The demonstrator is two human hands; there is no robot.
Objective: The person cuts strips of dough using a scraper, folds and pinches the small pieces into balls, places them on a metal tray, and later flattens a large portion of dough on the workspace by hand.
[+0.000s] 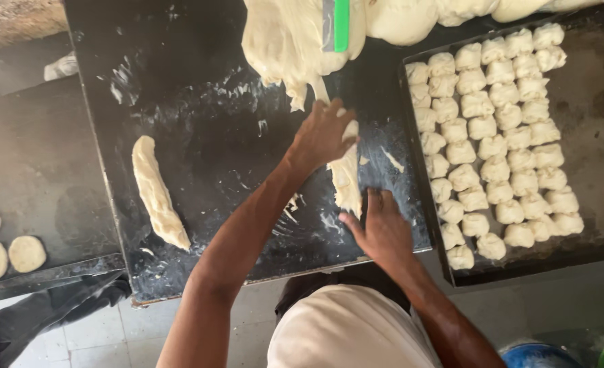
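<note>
Nearest, right hand (382, 228) spread flat against the lower end of a dough strip (346, 178) on the dark worktop (213, 136). Beyond, left hand (322, 135) pressing its upper end, fingertips hidden. Farthest, big dough mass (295, 41) cut off at the top edge.

Pale dough strip (346, 178), elongated, soft, lying lengthwise on dark floured board, near tray side.

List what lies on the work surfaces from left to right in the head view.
Flat dough discs → dough log → left hand → dough strip → right hand → tray of dough pieces.
</note>
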